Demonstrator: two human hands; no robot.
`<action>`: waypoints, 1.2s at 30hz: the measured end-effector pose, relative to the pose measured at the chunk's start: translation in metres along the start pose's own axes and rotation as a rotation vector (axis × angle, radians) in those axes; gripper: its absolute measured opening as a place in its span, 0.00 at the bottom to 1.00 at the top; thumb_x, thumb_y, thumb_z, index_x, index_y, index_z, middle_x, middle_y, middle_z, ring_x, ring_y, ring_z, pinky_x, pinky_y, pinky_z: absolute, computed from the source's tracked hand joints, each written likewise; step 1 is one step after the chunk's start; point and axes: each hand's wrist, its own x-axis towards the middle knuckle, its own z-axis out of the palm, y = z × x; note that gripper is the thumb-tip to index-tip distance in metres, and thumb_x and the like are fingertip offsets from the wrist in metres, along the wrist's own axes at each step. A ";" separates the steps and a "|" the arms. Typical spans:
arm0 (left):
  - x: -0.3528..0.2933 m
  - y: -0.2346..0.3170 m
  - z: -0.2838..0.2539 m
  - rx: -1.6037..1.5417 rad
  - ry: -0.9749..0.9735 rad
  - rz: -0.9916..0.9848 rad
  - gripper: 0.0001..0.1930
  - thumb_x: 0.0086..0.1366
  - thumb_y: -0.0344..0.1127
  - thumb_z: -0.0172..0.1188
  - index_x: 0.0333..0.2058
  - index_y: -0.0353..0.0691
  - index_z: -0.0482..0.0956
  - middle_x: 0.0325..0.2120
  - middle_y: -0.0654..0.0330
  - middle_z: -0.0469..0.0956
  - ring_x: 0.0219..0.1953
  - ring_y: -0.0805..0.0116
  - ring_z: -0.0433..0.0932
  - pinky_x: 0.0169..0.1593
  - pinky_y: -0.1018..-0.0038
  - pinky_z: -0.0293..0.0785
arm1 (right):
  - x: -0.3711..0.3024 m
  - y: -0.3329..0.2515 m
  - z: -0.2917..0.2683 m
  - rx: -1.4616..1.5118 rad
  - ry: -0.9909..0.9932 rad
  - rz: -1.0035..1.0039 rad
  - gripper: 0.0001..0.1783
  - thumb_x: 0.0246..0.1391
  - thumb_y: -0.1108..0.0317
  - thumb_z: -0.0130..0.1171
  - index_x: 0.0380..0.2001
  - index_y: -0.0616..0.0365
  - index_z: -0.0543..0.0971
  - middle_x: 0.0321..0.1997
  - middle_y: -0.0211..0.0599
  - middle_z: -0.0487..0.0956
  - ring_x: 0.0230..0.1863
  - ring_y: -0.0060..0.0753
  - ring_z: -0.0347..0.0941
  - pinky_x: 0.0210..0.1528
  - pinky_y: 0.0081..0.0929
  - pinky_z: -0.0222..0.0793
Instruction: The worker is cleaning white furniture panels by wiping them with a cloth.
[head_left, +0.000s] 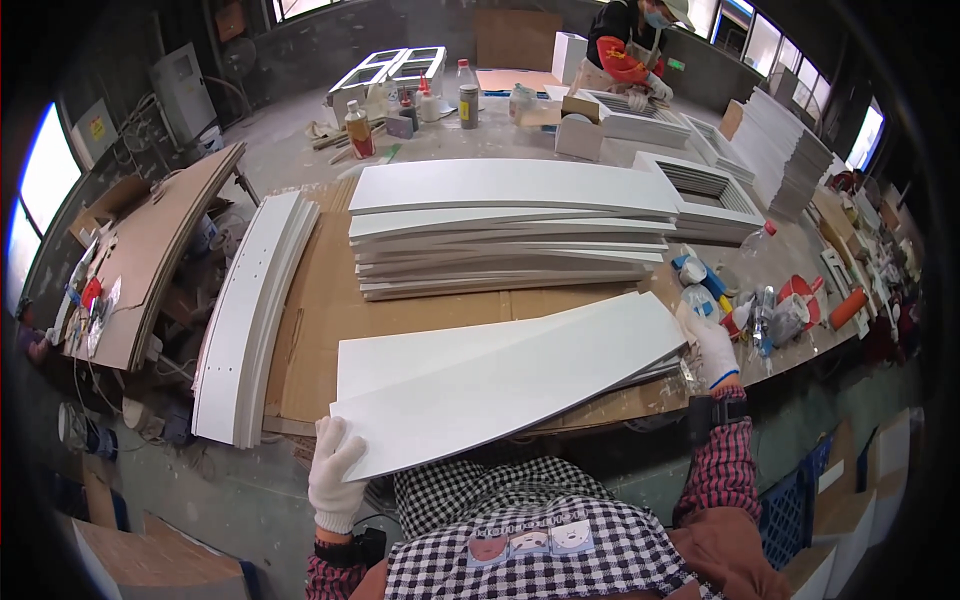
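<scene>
A long white panel (520,395) lies tilted in front of me, its near left corner hanging over the table edge. My left hand (338,468), in a white knit glove, is closed on that corner, thumb on top. My right hand (712,350), also gloved, grips the panel's far right end; its fingers are partly hidden. Beneath it, another white panel (420,352) shows at the back left, and edges of more stick out at the right. Just beyond stands a tall stack of white panels (510,190), unevenly piled. Brown cardboard (320,310) lies under them.
Left of the cardboard is a stack of drilled white boards (245,310). Bottles (468,100) and white frames (700,195) stand farther back. Tools and a red cup (800,295) crowd the right side. Across the table a co-worker (630,50) bends over a frame.
</scene>
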 end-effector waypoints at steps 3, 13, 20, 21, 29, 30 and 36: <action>0.000 0.001 -0.003 -0.218 0.083 0.129 0.16 0.49 0.26 0.72 0.38 0.35 0.79 0.40 0.48 0.79 0.52 0.49 0.74 0.54 0.63 0.70 | -0.004 -0.024 0.001 0.260 -0.012 0.002 0.17 0.61 0.54 0.57 0.44 0.54 0.81 0.28 0.22 0.78 0.19 0.14 0.68 0.20 0.15 0.59; -0.013 -0.016 0.005 -0.965 0.237 -0.518 0.20 0.65 0.44 0.64 0.46 0.35 0.74 0.39 0.59 0.80 0.41 0.69 0.78 0.45 0.70 0.76 | -0.006 -0.061 0.050 0.396 0.301 -0.523 0.23 0.64 0.60 0.57 0.53 0.68 0.75 0.49 0.36 0.79 0.45 0.20 0.75 0.45 0.14 0.71; -0.010 -0.005 0.026 -1.210 0.192 -0.876 0.19 0.69 0.43 0.56 0.51 0.35 0.72 0.47 0.54 0.78 0.46 0.61 0.79 0.48 0.63 0.79 | -0.034 -0.080 0.055 0.276 0.503 -0.597 0.21 0.66 0.58 0.54 0.51 0.66 0.77 0.48 0.35 0.79 0.49 0.23 0.72 0.50 0.21 0.68; -0.004 0.005 0.024 -1.215 0.166 -0.925 0.19 0.70 0.43 0.55 0.52 0.34 0.72 0.47 0.53 0.78 0.46 0.60 0.79 0.48 0.63 0.79 | -0.039 -0.081 0.054 0.274 0.503 -0.592 0.21 0.66 0.58 0.54 0.51 0.66 0.77 0.48 0.35 0.79 0.49 0.23 0.72 0.50 0.21 0.68; -0.002 0.002 0.021 -1.302 0.081 -1.030 0.20 0.71 0.39 0.51 0.54 0.30 0.69 0.47 0.48 0.77 0.47 0.57 0.80 0.50 0.62 0.79 | -0.136 -0.063 0.164 -0.549 -0.143 -1.222 0.04 0.45 0.68 0.63 0.22 0.52 0.78 0.30 0.31 0.73 0.36 0.37 0.71 0.51 0.39 0.66; -0.002 0.002 0.022 -1.335 0.096 -1.034 0.19 0.70 0.38 0.51 0.53 0.30 0.69 0.47 0.48 0.77 0.47 0.57 0.80 0.51 0.62 0.79 | -0.145 -0.053 0.179 -0.511 -0.367 -1.218 0.06 0.46 0.67 0.62 0.22 0.51 0.75 0.32 0.32 0.71 0.38 0.39 0.70 0.53 0.41 0.64; -0.006 0.005 0.022 -1.308 0.129 -1.002 0.18 0.71 0.37 0.50 0.53 0.30 0.69 0.47 0.49 0.78 0.46 0.59 0.80 0.51 0.63 0.80 | -0.081 -0.037 0.147 -0.878 -0.214 -1.044 0.08 0.55 0.61 0.51 0.34 0.52 0.72 0.35 0.41 0.67 0.43 0.46 0.65 0.50 0.44 0.59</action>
